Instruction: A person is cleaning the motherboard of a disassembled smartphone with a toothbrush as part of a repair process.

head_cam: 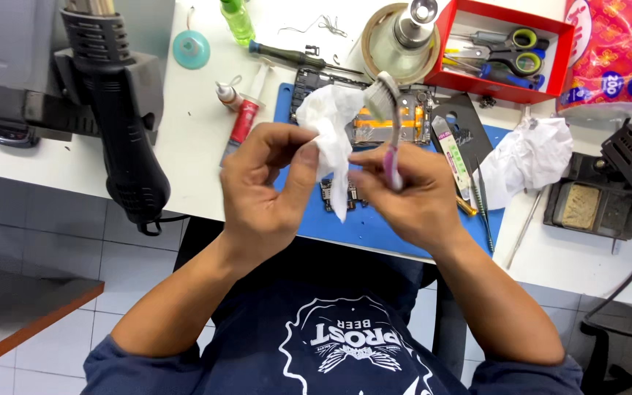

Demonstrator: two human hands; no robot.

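Head view: left hand (265, 192) pinched tissue (330, 128) against brush (387, 110) bristles; right hand (411, 194) gripped its pink handle, above blue mat (374, 223). Risk: tissue could tear, lint dropping onto opened phone (385, 121) below.

Two tissues (330, 139), one toothbrush (387, 110)

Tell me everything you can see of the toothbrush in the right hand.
The toothbrush has a pink-purple plastic handle and a pale head with whitish bristles. It stands nearly upright, head up, above the blue mat. The right hand grips its lower handle, hiding the end. The white tissue, pinched by the left hand, lies against the bristles on their left side. Bristle wear is too small to judge.
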